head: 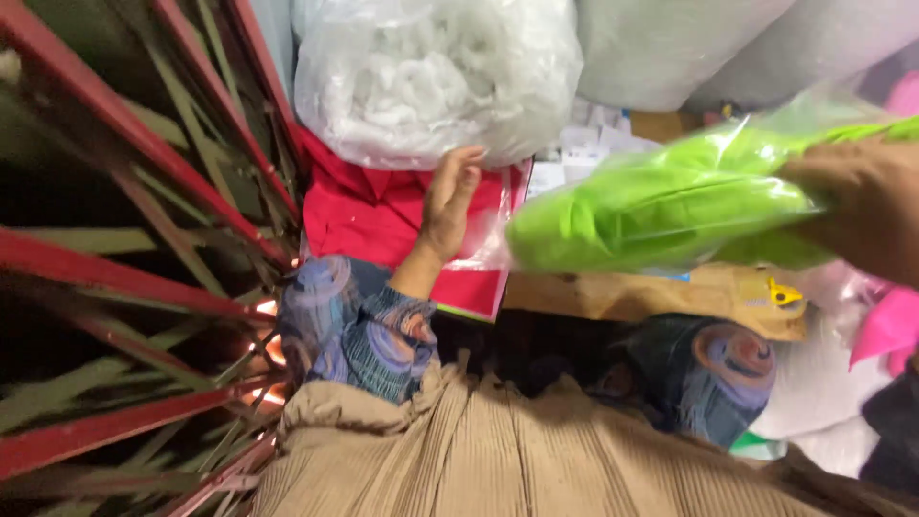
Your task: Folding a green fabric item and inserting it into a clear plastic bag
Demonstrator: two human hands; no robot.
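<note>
Clamped around the near end of a bright green fabric pack [661, 206] in clear plastic, the right hand [857, 206] holds it above the wooden tabletop [613, 292]. It looks light, soft and slippery, so a broad mid-body grip suits it. The left hand [448, 201], fingers apart, rests on a red packet [383, 215] below a white stuffing bag [431, 77].

A wooden board [613, 292] runs across the middle as a shelf or bench top. On its right end lies a small yellow clip [783, 293]. To the left, a red packet in clear wrap [383, 220] lies flat, with a big clear bag of white stuffing [431, 77] resting on its far edge
</note>
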